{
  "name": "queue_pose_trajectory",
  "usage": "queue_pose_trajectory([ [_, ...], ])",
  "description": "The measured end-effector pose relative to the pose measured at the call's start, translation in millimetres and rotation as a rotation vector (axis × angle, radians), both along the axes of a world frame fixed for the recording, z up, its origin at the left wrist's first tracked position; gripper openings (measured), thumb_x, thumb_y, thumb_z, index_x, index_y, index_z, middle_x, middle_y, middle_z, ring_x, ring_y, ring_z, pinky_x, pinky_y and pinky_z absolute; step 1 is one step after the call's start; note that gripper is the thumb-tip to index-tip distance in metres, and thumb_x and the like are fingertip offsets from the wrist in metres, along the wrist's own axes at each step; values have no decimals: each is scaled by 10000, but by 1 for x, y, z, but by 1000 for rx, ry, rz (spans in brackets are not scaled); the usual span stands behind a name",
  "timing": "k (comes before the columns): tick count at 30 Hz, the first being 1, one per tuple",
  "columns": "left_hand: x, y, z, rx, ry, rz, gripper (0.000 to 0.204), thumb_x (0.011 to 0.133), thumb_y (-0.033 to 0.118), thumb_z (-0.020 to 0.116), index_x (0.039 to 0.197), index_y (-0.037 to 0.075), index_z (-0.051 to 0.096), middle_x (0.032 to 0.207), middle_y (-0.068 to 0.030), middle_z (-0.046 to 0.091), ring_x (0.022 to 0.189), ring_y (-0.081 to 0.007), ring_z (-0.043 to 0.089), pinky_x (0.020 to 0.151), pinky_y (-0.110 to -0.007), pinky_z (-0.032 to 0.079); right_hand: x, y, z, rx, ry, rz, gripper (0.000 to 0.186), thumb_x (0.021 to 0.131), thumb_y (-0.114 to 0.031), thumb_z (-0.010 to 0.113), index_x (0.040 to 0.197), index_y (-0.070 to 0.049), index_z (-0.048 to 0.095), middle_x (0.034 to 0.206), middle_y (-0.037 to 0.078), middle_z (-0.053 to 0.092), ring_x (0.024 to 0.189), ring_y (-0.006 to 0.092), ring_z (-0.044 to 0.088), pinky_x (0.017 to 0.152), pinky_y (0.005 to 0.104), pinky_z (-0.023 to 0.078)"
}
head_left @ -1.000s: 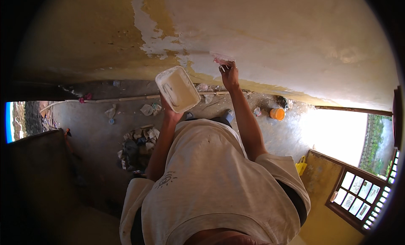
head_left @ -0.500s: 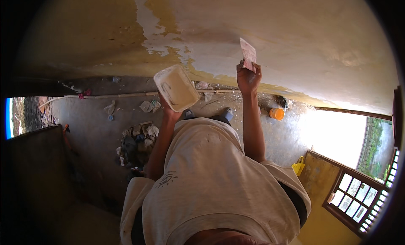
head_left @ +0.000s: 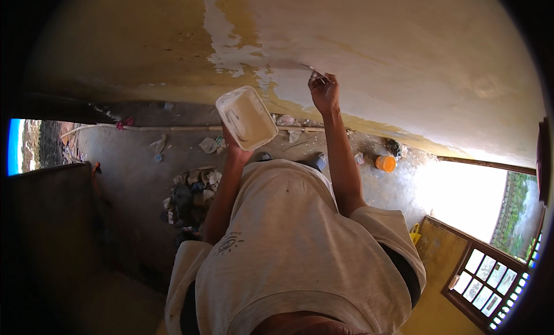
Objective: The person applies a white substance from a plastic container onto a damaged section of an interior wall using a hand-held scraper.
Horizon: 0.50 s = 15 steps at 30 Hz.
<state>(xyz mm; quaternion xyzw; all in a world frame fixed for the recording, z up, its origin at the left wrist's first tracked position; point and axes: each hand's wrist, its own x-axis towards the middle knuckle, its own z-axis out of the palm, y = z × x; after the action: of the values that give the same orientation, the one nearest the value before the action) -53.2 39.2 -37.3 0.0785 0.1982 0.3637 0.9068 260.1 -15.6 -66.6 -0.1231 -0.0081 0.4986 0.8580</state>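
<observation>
My left hand [head_left: 234, 147] grips a white rectangular plastic tub [head_left: 246, 117] smeared inside with pale filler, tilted toward the camera. My right hand [head_left: 324, 93] is closed on a thin scraper [head_left: 317, 71], seen nearly edge-on, its blade against or very close to the wall [head_left: 358, 35]. The wall is off-white on the right, with patchy yellow and pale streaks around the upper middle and left.
A long pole [head_left: 158, 128] lies along the floor [head_left: 121, 179] by the wall base. A heap of rubbish [head_left: 190, 196] is at left, an orange bucket [head_left: 385, 163] at right. A bright doorway [head_left: 461, 191] and barred window [head_left: 482, 283] are on the right.
The pinkish scraper, raised and face-on half a second ago, now lies edge-on at the wall as my right hand has moved up and leftward. The tub has shifted slightly right in view.
</observation>
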Motion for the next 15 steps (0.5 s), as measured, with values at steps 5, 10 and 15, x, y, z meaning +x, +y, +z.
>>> queue_pose_trajectory([
  [5, -20, -1, -10, 67, -11, 116, 577, 954, 562, 433, 1390, 183, 446, 1348, -27, 535, 1227, -266, 525, 1031, -500, 424, -60, -47, 61, -170, -42, -78, 153, 888, -148, 553, 974, -43, 622, 1027, 113, 668, 983, 239, 623, 849, 350, 495],
  [10, -15, 2, -2, 31, -21, 67, 578, 951, 566, 439, 1387, 187, 446, 1346, -27, 534, 1226, -261, 524, 1030, -502, 424, -56, -52, -42, -400, -97, 89, 176, 904, -169, 545, 1035, -62, 595, 1084, 103, 655, 998, 235, 607, 846, 335, 485],
  [15, -12, 2, -3, 6, -19, -5, 568, 957, 552, 434, 1384, 177, 448, 1343, -28, 537, 1217, -260, 530, 1035, -492, 419, -60, -13, -76, -422, -31, 76, 136, 923, -177, 521, 990, -76, 583, 1016, 89, 639, 910, 228, 585, 812, 351, 484],
])
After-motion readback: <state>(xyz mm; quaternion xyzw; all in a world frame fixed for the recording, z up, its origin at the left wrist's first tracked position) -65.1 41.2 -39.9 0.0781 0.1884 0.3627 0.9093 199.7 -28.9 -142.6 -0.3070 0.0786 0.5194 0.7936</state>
